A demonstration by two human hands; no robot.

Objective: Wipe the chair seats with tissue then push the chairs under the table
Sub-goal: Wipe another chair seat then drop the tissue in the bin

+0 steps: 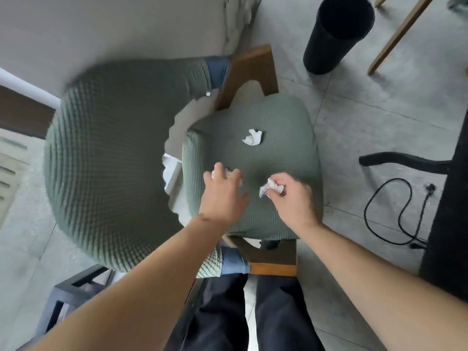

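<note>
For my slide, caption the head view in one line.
Right hand pinches a tissue wad, left hand covers another, a third wad lies loose on the green seat.

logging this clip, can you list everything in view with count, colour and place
chair: one, green knit cover on seat and curved back, wooden frame, centre
tissues: three, white, crumpled; one loose on the seat, one under the left hand, one in the right hand
bin: one, black, on the floor beyond the chair
cable: one, black, looped on the floor at right
chair legs: wooden, top right
floor: grey tiles
trousers: dark, bottom centre
left hand: fingers spread over a tissue on the seat
right hand: pinches a tissue
</note>
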